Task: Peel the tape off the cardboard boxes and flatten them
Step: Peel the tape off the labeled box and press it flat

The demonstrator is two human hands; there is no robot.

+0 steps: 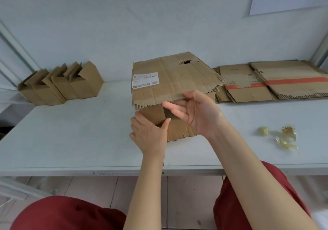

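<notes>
Position: the person sits at the near edge of the white table (71, 137), knees in red cloth below it, both forearms reaching forward. The left hand (149, 135) grips the near left corner of the cardboard box (177, 130), fingers curled round the side wall and thumb pressed on the near face. The right hand (197, 116) is just above and to the right. Its palm is turned inward, and its fingers are straight and spread below the raised top flap (177, 80). Its thumb touches the flap's near edge; a full pinch cannot be confirmed. The box rests on the table at centre, with the flap lifted toward the wall. A white shipping label (145, 80) sits on the flap's left part, and there is a torn hole near its far edge. Judged handling: corrugated board, light, stiff across the panels but ready to fold along scored creases. The ragged edges look weak and are likely to tear further if pulled. Take hold at creases and intact corners, not at frayed margins, and press panels flat with open palms. Crumpled tape wads (263, 131) lie right of the box, well apart from it. Farther back on the right, flattened cardboard (257, 84) with a red stripe lies stacked. On the far left, small open boxes (60, 88) stand against the wall.
</notes>
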